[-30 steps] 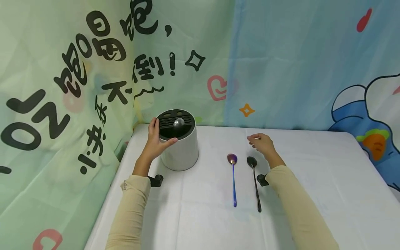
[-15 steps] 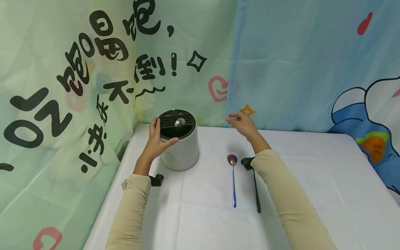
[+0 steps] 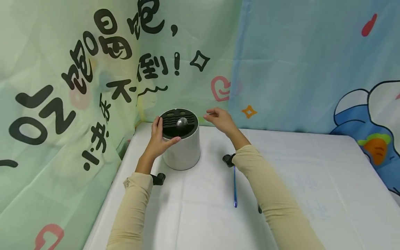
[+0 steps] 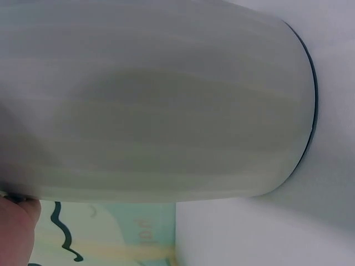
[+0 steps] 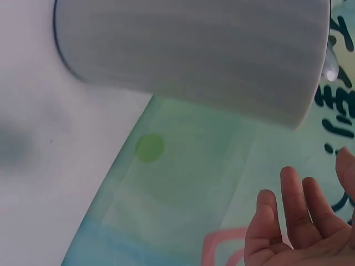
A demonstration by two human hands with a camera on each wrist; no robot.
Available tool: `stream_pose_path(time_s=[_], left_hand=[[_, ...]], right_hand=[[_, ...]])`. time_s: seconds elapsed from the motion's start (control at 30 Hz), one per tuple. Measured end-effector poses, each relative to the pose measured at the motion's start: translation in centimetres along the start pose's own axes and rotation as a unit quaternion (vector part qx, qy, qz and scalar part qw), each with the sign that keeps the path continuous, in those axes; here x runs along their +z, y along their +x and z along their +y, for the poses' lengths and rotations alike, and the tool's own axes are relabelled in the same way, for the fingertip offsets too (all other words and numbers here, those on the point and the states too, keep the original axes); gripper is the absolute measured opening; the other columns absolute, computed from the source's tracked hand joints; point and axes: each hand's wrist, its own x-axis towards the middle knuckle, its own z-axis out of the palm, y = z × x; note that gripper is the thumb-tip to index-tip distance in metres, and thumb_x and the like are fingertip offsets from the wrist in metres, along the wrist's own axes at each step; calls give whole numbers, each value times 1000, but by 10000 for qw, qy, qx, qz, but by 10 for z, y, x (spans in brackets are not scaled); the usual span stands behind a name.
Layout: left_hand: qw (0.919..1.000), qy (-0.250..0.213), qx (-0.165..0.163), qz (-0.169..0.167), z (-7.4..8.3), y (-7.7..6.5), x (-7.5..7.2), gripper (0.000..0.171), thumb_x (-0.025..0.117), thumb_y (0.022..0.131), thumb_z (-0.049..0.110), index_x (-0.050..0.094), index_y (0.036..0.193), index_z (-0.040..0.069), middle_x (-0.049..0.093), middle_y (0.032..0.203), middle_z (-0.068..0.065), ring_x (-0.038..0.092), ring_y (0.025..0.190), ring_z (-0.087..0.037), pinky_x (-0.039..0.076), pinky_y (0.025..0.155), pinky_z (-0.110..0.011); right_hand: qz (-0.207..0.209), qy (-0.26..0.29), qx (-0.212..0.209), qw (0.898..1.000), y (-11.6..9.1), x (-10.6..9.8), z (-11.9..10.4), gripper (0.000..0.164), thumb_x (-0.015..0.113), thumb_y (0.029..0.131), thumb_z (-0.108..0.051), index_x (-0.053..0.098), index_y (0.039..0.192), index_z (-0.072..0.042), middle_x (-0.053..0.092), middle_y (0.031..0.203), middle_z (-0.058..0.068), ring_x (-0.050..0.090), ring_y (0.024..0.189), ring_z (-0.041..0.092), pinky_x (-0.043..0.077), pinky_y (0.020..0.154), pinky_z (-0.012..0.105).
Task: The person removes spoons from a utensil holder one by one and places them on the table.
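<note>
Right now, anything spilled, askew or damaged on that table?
Nothing stands out: the black-topped white cylindrical holder stands upright with a round-headed silver metal spoon in it; no spill or damage shows. The slim blue metal handle lies flat, far end hidden.

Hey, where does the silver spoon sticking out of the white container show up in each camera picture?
Head: the silver spoon shows just left of centre, about mid-height, its rounded end above the container's dark top.
Left wrist: not in it; the container's wall fills most of the picture.
Right wrist: silver spoon at the upper right edge, peeking past the rim.
Shared landmark: the white container, on its side in both wrist pictures.
</note>
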Motion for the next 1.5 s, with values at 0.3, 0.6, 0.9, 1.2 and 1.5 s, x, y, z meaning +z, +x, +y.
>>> stream_pose_path(time_s=[0.3, 0.6, 0.9, 1.2, 1.5], left_hand=[[10000, -32, 28, -60, -1, 2, 1, 134, 49, 51, 86, 1, 147, 6, -9, 153, -9, -2, 140, -31, 16, 110, -53], [10000, -14, -10, -93, -1, 3, 2, 133, 49, 52, 86, 0, 147, 7, -10, 153, -9, -1, 141, -31, 17, 109, -53], [10000, 48, -30, -39, -4, 5, 0, 135, 46, 49, 89, 0, 147, 8, -10, 153, -9, -2, 141, -30, 17, 109, -52], [10000, 27, -40, -48, -3, 4, -2, 135, 45, 49, 89, -1, 147, 8, -11, 153, -7, -3, 141, -29, 16, 110, -52], [10000, 39, -27, -28, -3, 5, -2, 136, 45, 49, 89, 0, 147, 6, -10, 153, -9, -3, 141, -30, 16, 110, -52]], right_hand=[[-203, -505, -64, 9985, 6, 28, -10, 45, 55, 91, -31, 49, 129, -7, 47, 133, 13, 38, 127, 31, 35, 101, 46], [117, -1077, -389, 9934, 9, 45, -12, 41, 59, 89, -29, 57, 123, -8, 37, 140, 16, 23, 130, 37, 26, 104, 52], [482, -967, -652, 9920, 13, 56, -13, 33, 61, 88, -27, 64, 112, -5, 42, 134, 14, 25, 127, 32, 27, 103, 49], [591, -866, -714, 9919, 13, 64, -18, 24, 61, 88, -26, 67, 100, -6, 54, 123, 11, 26, 129, 28, 16, 105, 51], [462, -644, -863, 9931, 13, 67, -24, 23, 54, 92, -24, 63, 103, -6, 62, 111, 12, 50, 112, 26, 20, 101, 51]])
